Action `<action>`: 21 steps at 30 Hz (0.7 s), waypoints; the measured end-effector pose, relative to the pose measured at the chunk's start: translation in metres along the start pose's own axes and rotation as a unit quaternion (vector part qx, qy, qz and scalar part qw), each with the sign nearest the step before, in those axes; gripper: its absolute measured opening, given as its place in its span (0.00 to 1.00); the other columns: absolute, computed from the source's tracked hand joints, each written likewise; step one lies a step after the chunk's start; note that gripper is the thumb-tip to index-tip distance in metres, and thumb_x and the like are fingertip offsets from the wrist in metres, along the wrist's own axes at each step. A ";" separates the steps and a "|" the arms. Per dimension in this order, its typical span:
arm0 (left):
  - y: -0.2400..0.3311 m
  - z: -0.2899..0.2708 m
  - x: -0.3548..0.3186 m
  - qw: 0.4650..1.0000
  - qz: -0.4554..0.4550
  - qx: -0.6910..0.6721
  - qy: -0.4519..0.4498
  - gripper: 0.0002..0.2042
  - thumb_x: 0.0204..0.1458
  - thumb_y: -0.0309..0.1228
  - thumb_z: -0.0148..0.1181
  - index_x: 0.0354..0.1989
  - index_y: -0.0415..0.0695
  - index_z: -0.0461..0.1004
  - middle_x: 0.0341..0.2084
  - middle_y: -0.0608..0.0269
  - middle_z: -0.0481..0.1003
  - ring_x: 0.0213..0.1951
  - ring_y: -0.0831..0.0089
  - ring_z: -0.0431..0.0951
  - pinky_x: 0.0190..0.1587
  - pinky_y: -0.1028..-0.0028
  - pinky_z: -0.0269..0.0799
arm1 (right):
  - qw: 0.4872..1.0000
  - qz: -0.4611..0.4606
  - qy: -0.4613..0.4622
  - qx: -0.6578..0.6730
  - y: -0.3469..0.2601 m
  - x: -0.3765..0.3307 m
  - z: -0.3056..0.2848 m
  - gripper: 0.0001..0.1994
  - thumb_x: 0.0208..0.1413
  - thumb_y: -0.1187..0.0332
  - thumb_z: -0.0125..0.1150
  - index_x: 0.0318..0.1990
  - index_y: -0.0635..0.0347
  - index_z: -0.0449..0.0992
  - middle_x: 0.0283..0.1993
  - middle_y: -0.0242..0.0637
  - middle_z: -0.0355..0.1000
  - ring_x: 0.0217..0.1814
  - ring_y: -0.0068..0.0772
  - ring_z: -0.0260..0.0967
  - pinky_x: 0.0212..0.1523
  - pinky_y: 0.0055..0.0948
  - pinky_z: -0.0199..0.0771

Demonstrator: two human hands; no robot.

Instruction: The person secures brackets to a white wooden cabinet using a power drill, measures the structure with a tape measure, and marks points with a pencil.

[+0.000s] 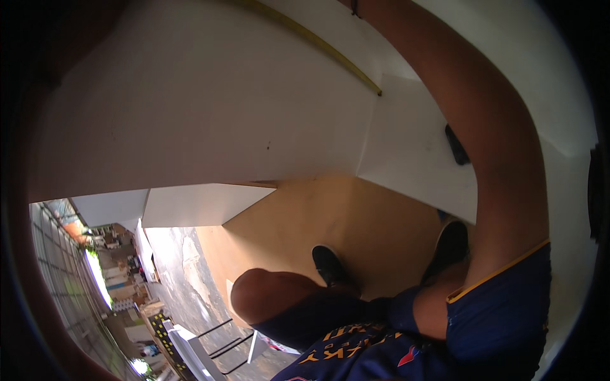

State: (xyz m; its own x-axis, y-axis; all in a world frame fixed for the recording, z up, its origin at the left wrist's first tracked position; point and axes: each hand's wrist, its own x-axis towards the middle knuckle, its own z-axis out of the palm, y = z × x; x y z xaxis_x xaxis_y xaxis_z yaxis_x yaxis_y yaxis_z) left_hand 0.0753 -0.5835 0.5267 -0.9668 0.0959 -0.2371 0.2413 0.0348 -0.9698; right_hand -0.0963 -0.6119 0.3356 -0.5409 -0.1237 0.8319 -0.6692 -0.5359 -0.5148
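Observation:
A yellow tape measure blade (346, 62) runs slantwise across a large white panel (210, 108), from the top edge to a dark tip near an inner corner. My right arm (502, 140) reaches up past the panels, a dark band at its wrist; its hand lies beyond the top edge. A dark, shadowed shape (76, 44) at the upper left seems to be part of my left arm, with no fingers to be made out. Another white panel (406, 140) meets the large one at that corner. Partly behind my right arm shows a black oblong object (456, 145).
Below me is a brown board floor (286, 216), with my dark shoes (330, 263) on it. A white angled panel (197, 203) stands at its left. Beyond lie a worn grey floor (184, 260), a white piece with black bars (190, 346) and a cluttered workshop.

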 end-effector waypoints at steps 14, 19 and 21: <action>-0.066 0.044 0.078 0.982 0.180 -0.035 -0.052 0.09 0.53 0.31 0.55 0.36 0.58 0.82 0.34 0.77 0.75 0.45 0.75 0.71 0.53 0.68 0.63 | 0.928 0.236 0.072 0.281 0.024 -0.019 0.015 0.07 0.59 0.75 0.57 0.43 0.66 0.75 0.40 0.39 0.76 0.40 0.30 0.76 0.44 0.27 0.76; -0.064 0.034 0.097 0.973 0.180 -0.015 -0.141 0.09 0.54 0.32 0.55 0.37 0.58 0.82 0.36 0.78 0.76 0.45 0.74 0.71 0.49 0.70 0.64 | 0.959 0.039 0.142 0.240 0.025 -0.026 0.034 0.08 0.55 0.81 0.54 0.39 0.60 0.77 0.43 0.39 0.75 0.42 0.33 0.75 0.43 0.28 0.77; -0.062 0.032 0.105 0.969 0.178 -0.002 -0.170 0.09 0.56 0.33 0.55 0.39 0.58 0.82 0.37 0.78 0.76 0.46 0.74 0.71 0.49 0.70 0.64 | 0.962 0.028 0.135 0.234 0.018 -0.027 0.031 0.10 0.54 0.82 0.52 0.39 0.59 0.77 0.43 0.40 0.75 0.42 0.35 0.75 0.45 0.29 0.76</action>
State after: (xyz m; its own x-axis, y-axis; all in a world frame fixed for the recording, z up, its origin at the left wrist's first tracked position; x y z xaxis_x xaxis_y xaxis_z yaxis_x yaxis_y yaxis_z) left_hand -0.0442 -0.6078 0.5602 -0.7943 -0.2305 -0.5621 0.5643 0.0628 -0.8232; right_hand -0.0780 -0.6437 0.3100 -0.7245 0.0247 0.6889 -0.3666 -0.8601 -0.3547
